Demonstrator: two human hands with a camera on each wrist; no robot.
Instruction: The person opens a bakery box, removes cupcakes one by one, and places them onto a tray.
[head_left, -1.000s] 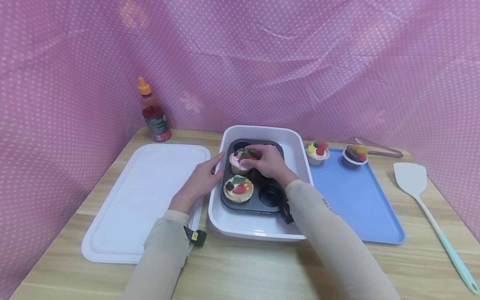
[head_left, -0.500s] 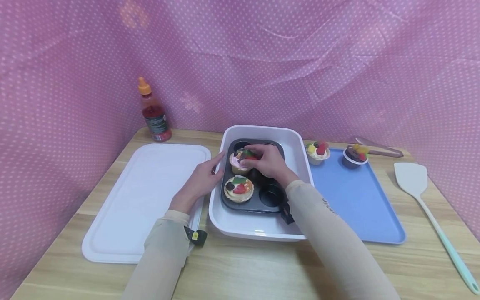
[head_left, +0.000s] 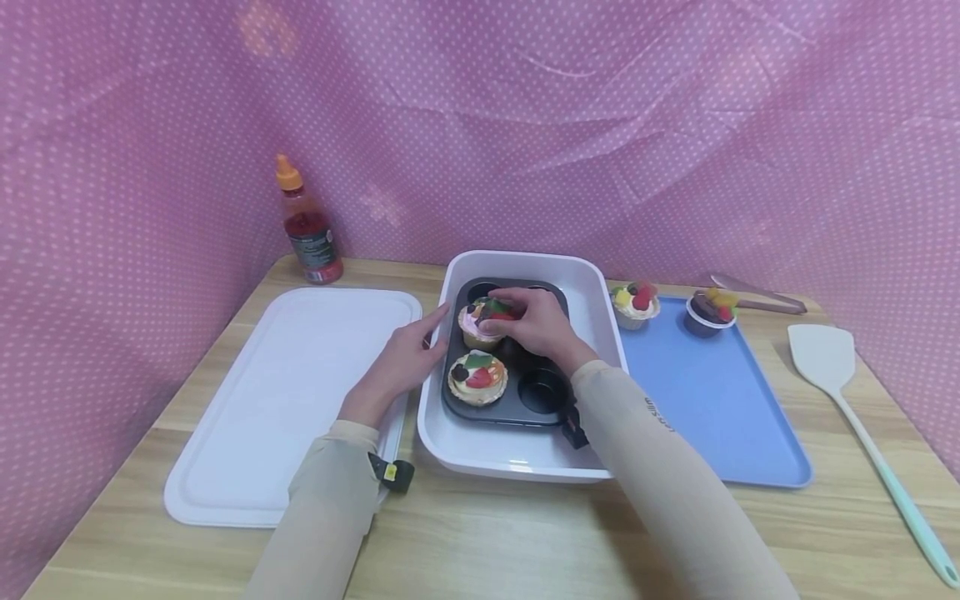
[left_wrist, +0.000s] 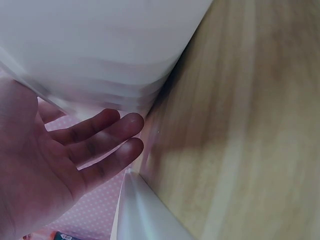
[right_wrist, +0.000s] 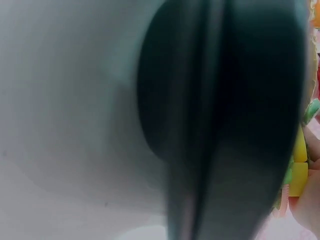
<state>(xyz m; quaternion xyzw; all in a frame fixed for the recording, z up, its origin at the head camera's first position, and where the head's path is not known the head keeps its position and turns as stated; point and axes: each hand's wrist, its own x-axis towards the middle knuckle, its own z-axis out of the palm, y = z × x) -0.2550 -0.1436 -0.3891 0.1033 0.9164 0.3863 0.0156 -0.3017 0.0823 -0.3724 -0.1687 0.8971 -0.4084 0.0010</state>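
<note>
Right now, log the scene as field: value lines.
right hand: grips a cupcake at the tin; whether seated, hidden
left hand: at the left rim of the bin
tin: inside bin; near-right cup empty
tray: right of bin, two cupcakes at far edge
board: left of bin
bottle: behind board
spatula: right of tray

Both forearms are clothed in plain, pale beige fabric. The left sleeve is creased and gathered near its lighter cuff, and the right sleeve is marked along its side with small dark lettering. At the left wrist a black strap is worn, to which a small black housing is fitted; a yellow patch is shown beside it. The fingers are left bare.
</note>
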